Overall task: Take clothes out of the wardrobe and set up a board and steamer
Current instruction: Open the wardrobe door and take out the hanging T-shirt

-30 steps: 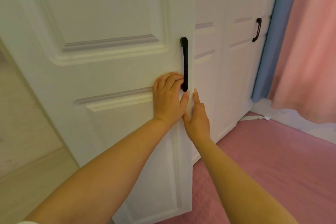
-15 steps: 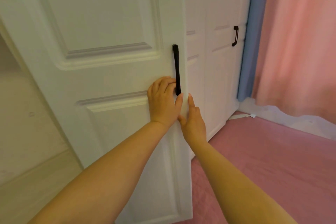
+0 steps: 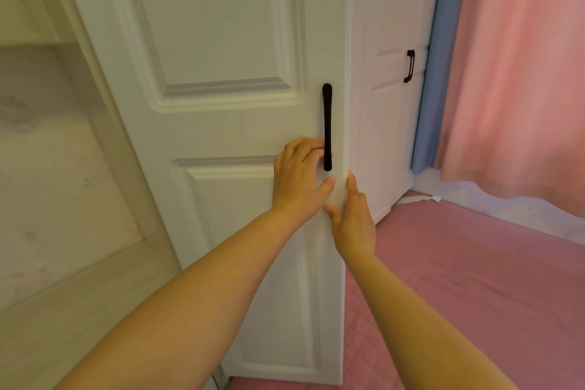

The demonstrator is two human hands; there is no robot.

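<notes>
Pink floor (image 3: 474, 279) beside wardrobe door (image 3: 221, 41); door stiff, light, swings easy; left hand (image 3: 297, 180) fingers curled round black handle (image 3: 327, 127), right hand (image 3: 354, 218) straight-fingered on door edge below handle

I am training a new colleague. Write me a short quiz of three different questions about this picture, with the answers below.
1. True or false: the left hand has its fingers curled round the long black door handle.
2. Which part of the white panelled wardrobe door does the right hand touch? A) its top B) its free edge C) its hinge side
3. Fill in: the curtain at the right is ____ in colour.

Key: 1 true; 2 B; 3 pink
</notes>
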